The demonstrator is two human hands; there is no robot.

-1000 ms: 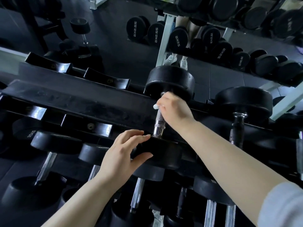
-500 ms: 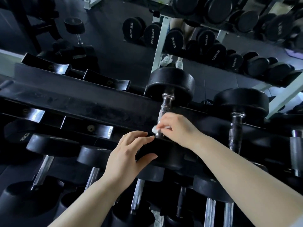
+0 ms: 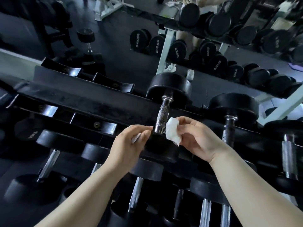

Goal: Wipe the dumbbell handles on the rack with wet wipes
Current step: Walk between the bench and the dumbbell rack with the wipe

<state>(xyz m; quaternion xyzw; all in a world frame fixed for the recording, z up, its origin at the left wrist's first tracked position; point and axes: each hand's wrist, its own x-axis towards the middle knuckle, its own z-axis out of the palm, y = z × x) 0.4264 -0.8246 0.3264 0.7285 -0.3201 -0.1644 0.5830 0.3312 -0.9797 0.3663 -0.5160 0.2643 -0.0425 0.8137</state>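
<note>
Empty black cradles (image 3: 105,126) on the rack (image 3: 78,102) leave open room at the left. The left hand (image 3: 131,145) curls over something white, mostly hidden, its fingertips touching the near end of the dumbbell handle (image 3: 161,117). Just right of that steel handle, the right hand (image 3: 196,138) pinches a crumpled wet wipe (image 3: 173,131). Further right, another dumbbell (image 3: 232,110) has a darker handle; the outermost handles are cut off.

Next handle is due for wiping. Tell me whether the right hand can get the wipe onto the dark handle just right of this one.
Probably yes. The right hand holds the wipe beside the dark handle, and nothing stands between them.
</note>
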